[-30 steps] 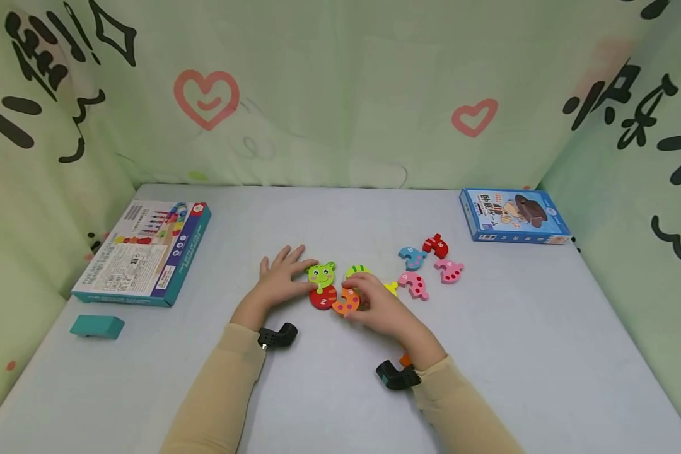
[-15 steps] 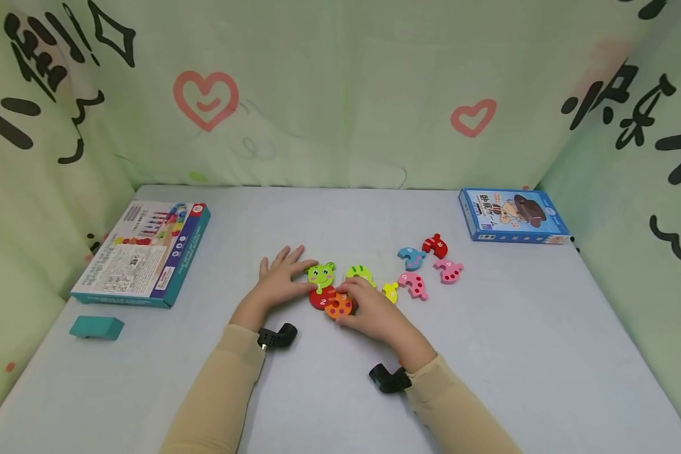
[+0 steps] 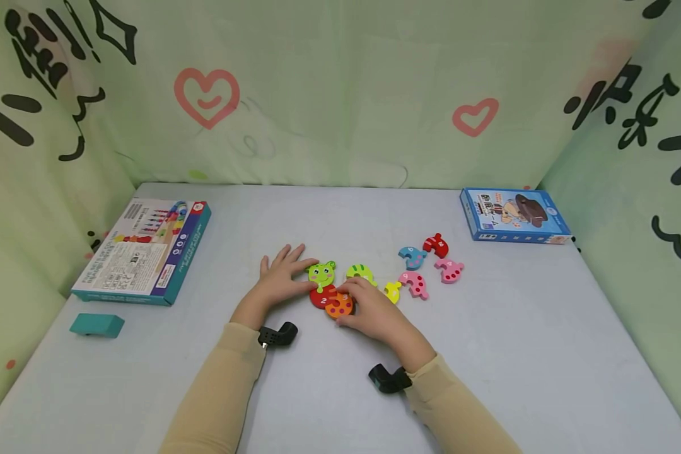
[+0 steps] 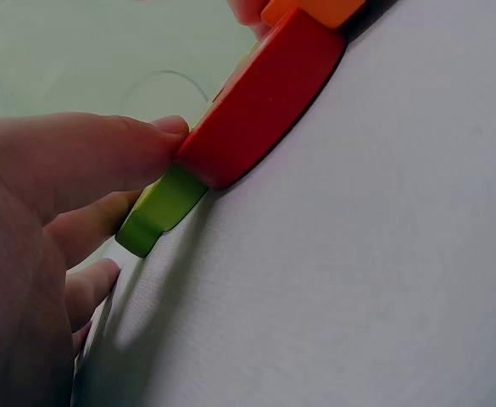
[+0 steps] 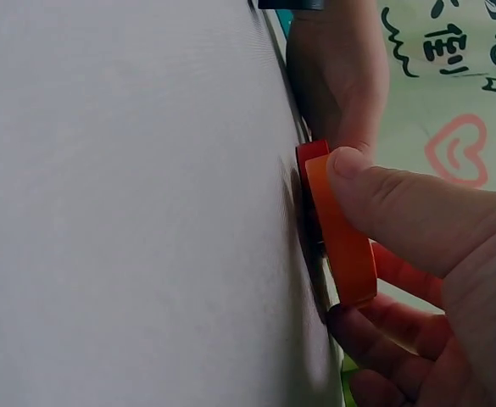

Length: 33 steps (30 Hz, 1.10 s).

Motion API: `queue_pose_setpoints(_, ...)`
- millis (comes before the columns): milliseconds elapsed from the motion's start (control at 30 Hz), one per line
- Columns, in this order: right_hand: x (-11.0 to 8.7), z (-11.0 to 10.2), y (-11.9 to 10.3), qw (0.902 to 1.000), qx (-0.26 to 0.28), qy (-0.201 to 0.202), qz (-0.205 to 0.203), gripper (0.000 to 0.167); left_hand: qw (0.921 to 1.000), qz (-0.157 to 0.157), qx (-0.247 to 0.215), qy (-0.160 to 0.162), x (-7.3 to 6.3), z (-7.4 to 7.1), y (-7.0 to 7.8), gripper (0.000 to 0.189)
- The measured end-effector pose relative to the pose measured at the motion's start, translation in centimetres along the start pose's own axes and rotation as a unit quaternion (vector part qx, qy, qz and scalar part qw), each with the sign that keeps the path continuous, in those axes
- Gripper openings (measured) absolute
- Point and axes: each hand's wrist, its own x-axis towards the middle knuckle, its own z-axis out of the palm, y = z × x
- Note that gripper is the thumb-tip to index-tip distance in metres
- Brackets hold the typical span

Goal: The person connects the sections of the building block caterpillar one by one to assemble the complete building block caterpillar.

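Meeting the red piece [image 3: 318,299] at its near right edge, the orange piece [image 3: 339,308] lies just left of the right hand [image 3: 376,313], pinched between thumb and fingers. Opposite, the left hand [image 3: 280,283], fingers spread, touches the green head [image 3: 321,275]. Pink pieces [image 3: 416,285] lie farther right on the desk [image 3: 522,340].

Since a second ago, your right hand [image 3: 377,310] has moved left and slightly toward you, bringing along the orange, purple-dotted, curved toy piece [image 3: 339,306] it pinches. That piece now sits further left and a little lower, tight against the round red toy piece marked 2 [image 3: 320,298] and covering more of its lower right side; you cannot tell whether the two interlock. Your right forearm's tan sleeve [image 3: 456,403] and the black wrist camera [image 3: 389,379] have shifted left too. More of the small yellow toy piece [image 3: 393,292] shows past your knuckles, and the orange bit beside your wrist has dropped from sight.
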Motion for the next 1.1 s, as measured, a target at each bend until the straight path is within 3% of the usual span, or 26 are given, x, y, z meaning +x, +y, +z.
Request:
queue_pose_setpoints(633, -0.9, -1.5, 0.9, 0.9969, 0.077, 0.004, 0.016, 0.057, 1.0000, -0.004, -0.005, 0.002, 0.0, 0.0, 0.0, 0.056)
queue_pose_setpoints(1100, -2.3, -5.4, 4.2, 0.9926, 0.095, 0.043, 0.062, 0.059, 0.9999, -0.010, -0.006, -0.003, 0.2, 0.1, 0.0, 0.056)
